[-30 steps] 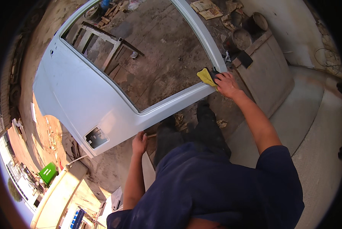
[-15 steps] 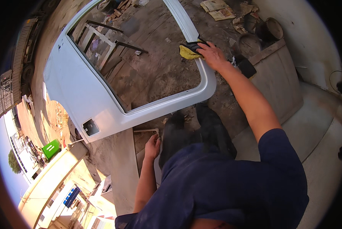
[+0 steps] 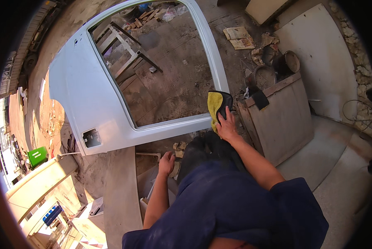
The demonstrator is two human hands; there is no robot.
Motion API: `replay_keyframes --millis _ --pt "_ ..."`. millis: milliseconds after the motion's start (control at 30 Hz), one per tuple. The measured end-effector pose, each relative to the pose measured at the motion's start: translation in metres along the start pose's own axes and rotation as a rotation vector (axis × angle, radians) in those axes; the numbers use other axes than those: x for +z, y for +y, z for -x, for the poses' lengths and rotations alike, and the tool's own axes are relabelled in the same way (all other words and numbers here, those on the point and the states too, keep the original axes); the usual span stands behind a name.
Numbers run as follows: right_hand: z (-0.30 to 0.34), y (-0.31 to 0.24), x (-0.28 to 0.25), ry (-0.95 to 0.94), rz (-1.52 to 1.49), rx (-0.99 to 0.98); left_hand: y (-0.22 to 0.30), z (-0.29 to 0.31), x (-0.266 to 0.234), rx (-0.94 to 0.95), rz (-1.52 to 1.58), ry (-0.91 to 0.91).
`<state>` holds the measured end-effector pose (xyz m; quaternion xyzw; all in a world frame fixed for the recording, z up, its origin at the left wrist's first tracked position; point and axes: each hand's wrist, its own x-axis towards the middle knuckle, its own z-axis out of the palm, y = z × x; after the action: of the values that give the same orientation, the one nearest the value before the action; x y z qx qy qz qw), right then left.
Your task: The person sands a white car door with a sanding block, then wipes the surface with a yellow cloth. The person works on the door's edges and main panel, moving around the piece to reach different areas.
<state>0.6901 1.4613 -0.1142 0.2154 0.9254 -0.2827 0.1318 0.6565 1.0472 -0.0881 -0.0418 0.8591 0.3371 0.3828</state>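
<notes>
right fingers [image 3: 228,114] hold cloth [image 3: 216,103] (seemingly against door [image 3: 86,91])

Looking down from the person's head, the left of two side-by-side fisheyes faces the ground ahead: a navy short-sleeved cloth shirt [image 3: 219,199] looms nearest at the bottom, a white metal vehicle panel with a large window opening [image 3: 86,95] spreads farther out, dusty brown floor [image 3: 173,83] lies beneath, and straight edges bow toward the black rim!
</notes>
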Motion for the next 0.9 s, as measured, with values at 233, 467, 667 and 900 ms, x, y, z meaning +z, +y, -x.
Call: replay_keyframes --millis 233,467,667,900 --pt "-0.037 -0.012 0.014 0.057 0.111 0.124 -0.049 0.013 -0.003 -0.074 0.036 0.062" --pt "-0.166 -0.002 -0.043 0.084 0.171 -0.066 -0.054 0.053 0.016 -0.309 0.046 0.178" --pt "-0.344 -0.011 -0.076 0.225 0.087 -0.271 0.021 0.073 0.085 -0.563 0.255 0.297" --pt "-0.556 -0.031 -0.122 0.208 0.127 -0.373 0.139 0.103 0.195 -0.686 0.414 0.212"
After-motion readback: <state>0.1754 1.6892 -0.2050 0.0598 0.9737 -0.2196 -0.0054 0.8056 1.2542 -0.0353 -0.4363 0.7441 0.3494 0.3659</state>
